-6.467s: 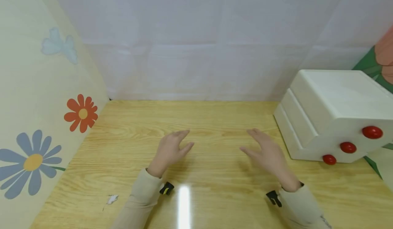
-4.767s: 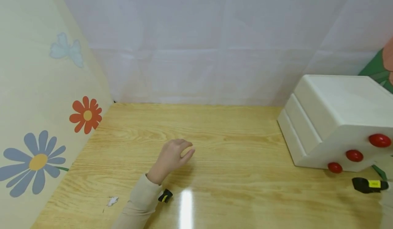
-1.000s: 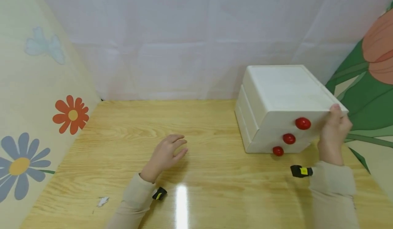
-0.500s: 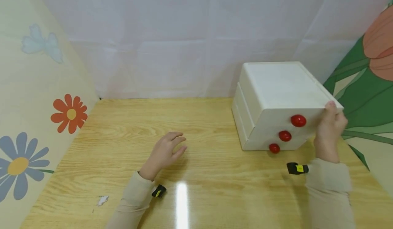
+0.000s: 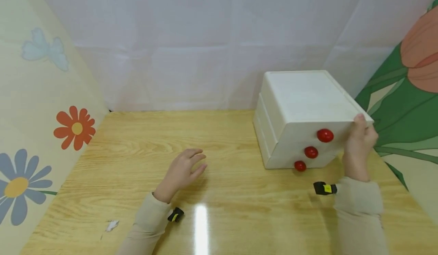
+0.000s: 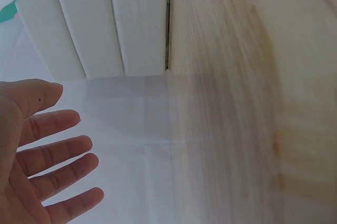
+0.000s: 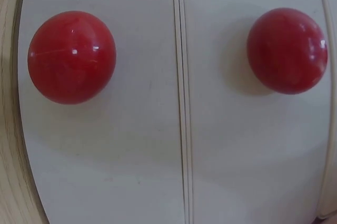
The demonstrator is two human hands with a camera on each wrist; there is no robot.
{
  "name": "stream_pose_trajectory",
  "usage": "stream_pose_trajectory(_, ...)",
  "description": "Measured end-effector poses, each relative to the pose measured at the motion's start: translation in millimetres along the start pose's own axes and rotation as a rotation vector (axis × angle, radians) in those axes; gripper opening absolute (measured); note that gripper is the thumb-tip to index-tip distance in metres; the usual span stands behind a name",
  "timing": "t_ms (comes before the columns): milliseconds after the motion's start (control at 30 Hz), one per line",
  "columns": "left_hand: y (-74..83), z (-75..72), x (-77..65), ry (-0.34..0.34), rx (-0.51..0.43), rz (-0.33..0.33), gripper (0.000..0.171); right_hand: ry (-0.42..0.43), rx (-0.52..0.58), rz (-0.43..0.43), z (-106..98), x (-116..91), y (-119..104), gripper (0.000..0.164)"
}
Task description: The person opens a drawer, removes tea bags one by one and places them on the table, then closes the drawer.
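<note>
A white three-drawer cabinet (image 5: 308, 99) with round red knobs (image 5: 325, 135) stands at the right of the wooden table in the head view. My right hand (image 5: 359, 148) grips its front right top edge. The thumb lies on the top and the other fingers are partly hidden at the side. Close by in the right wrist view are two red knobs (image 7: 72, 57) on white drawer fronts (image 7: 121, 140); the hand itself is out of that frame. My left hand (image 5: 181, 171) hovers over the table, holding nothing. Its fingers (image 6: 55, 153) are spread in the left wrist view, apart from the cabinet's side (image 6: 139, 27).
The wood-grain table (image 5: 226, 209) reaches a pale cloth backdrop (image 5: 191, 76). Painted panels flank it, with a red flower (image 5: 76, 128) on the left and a large tulip (image 5: 422, 61) on the right. A white scuffed patch (image 5: 112, 225) marks the table's front left.
My right hand left the table's middle, went out of view at the right, then took hold of the cabinet. The cabinet has slid left, still slightly in the last second. The left hand stays nearly in place.
</note>
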State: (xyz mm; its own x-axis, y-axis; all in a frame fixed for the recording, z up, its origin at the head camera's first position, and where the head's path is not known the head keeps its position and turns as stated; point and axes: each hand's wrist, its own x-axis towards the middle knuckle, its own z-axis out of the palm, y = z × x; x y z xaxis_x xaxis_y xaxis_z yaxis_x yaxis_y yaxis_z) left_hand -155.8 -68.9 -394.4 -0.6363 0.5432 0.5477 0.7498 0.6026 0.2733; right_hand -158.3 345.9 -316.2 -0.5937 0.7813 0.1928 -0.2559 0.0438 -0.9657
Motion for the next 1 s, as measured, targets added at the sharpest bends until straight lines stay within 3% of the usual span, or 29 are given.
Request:
stream_pose_trajectory(200, -1.1, 0.4, -1.0, -0.006, 0.007, -0.01, 0.025, -0.034, -0.006, -0.018, 4, -2, 0, 0.025)
stream_pose_trajectory(500, -3.3, 0.0, -2.6, 0.039, -0.009, 0.032, 0.027, -0.033, -0.001, 0.001, 12, -6, 2, 0.022)
stream_pose_trajectory(1000, 0.7, -1.4, 0.6, -0.023, 0.01, 0.002, 0.025, 0.007, 0.005, -0.069, 19, -13, 8, 0.021)
